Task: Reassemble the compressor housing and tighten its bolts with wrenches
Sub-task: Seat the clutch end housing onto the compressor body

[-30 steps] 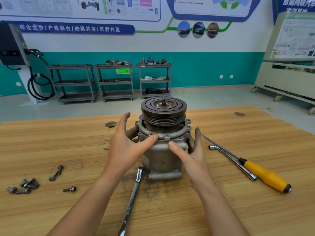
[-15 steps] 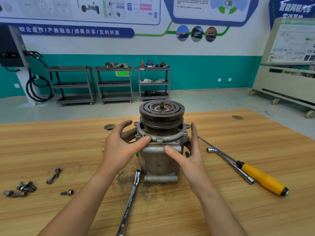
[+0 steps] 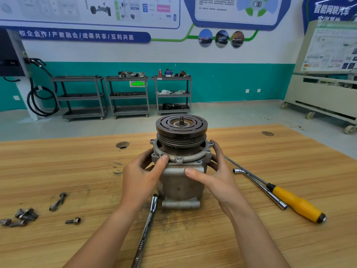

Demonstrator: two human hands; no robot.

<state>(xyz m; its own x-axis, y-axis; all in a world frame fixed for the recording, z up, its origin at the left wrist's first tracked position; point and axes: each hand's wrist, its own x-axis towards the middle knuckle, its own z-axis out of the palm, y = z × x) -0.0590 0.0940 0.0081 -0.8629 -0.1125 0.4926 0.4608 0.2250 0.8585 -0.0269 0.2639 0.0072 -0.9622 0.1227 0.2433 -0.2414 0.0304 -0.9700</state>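
Item: compressor (image 3: 181, 182), upright at table (image 3: 58, 161) centre, pulley (image 3: 181, 132) on top.
Cover (image 3: 179, 160) seated on body; holes in view hold no bolts.
Left hand (image 3: 141, 176): fingers curled round cover rim, thumb pressing on top.
Right hand (image 3: 218, 180): wraps compressor from right, thumb on body just under cover.
Step, as judged: line up cover holes.
Method: turn cover in small nudges, keep it level, check seam closes all round.
Bolts (image 3: 23, 217) loose at far left; wrench (image 3: 148, 225) touching base; bent socket wrench (image 3: 258, 186) and screwdriver (image 3: 295, 204) at right.
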